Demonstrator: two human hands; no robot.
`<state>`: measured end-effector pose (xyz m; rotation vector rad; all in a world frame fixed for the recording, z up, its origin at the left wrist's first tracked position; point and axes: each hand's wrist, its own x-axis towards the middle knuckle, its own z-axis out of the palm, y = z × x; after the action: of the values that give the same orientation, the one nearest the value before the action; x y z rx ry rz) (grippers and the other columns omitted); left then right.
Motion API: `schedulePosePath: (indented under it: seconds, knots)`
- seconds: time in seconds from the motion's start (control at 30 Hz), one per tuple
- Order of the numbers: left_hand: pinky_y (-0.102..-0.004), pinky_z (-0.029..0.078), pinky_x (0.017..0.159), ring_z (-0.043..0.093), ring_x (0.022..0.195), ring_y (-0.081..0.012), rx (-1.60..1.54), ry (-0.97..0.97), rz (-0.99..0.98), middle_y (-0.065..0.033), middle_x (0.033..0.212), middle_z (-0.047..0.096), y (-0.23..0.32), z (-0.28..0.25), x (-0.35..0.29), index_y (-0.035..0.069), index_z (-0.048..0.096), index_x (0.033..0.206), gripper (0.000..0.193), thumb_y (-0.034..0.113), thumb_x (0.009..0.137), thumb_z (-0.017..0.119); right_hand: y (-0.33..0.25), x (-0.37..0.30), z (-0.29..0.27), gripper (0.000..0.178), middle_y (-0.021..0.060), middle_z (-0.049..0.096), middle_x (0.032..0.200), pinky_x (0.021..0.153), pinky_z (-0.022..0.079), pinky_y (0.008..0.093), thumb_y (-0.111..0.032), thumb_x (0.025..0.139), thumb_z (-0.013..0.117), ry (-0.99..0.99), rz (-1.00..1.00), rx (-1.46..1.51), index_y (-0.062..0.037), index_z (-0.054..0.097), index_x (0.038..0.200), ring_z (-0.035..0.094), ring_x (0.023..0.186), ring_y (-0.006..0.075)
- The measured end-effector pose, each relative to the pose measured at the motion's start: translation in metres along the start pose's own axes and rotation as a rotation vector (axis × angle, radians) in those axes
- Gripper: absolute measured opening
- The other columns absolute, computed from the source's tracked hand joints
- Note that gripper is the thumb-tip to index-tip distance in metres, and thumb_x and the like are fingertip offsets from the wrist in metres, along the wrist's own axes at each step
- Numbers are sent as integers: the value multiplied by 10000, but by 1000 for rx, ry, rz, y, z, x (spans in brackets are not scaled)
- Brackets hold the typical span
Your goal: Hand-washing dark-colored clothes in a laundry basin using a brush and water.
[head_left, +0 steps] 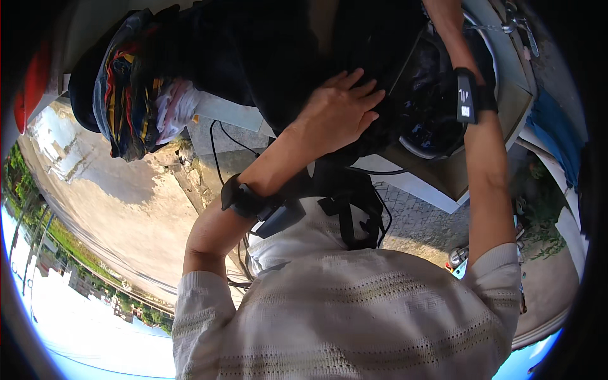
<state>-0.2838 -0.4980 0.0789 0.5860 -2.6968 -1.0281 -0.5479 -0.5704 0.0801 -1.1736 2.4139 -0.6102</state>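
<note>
A big heap of dark, black cloth [297,57] lies across the pale worktop [443,171] beside a round metal basin [437,95]. The left hand [339,111] rests flat, fingers spread, on it. The right hand is hidden past its wrist; grip unclear.

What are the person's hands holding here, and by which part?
The left hand lies flat on dark cloth, fingers spread, gripping nothing. The right hand is hidden above the washing machine drum, so its hold cannot be told.
</note>
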Motion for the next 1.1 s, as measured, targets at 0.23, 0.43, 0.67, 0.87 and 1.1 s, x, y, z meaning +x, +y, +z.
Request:
schedulePosePath:
  seconds: [0.23,0.43,0.67,0.87,1.1]
  knots:
    - [-399,411,1054,517,1243,-287,-5,-182,-76,-82,1272,609,0,-11,-2,110,623,1221,363,292,909,582,23,-107,29,480,66,575,984,715,536,347,-526,832,656,-101,-419,-106,-400,584,1290,640,846,254]
    - [-394,402,1066,494,1268,-296,4,-49,5,-80,1283,606,6,-1,10,107,634,1208,345,280,913,582,63,52,10,437,135,645,1008,781,502,384,-470,895,598,227,-274,-226,-216,623,1250,639,960,296]
    - [-389,393,1064,498,1251,-297,-97,-531,-262,-98,1244,615,7,-22,9,80,624,1195,355,221,869,628,8,-71,25,495,85,562,966,753,532,364,-482,817,692,-107,-424,-87,-377,592,1291,638,881,279]
    - [-374,389,1067,492,1255,-291,-46,-66,-23,-98,1289,588,9,-3,13,72,600,1228,410,207,844,650,34,58,13,465,86,573,975,724,512,411,-572,863,584,196,-187,-277,-355,605,1275,632,848,288]
    - [-417,321,1110,441,1308,-287,-42,-223,-117,-86,1341,560,5,-5,3,78,569,1291,406,284,945,513,-11,-101,40,513,92,552,951,700,514,365,-427,816,716,-204,-575,66,-320,596,1303,611,826,292]
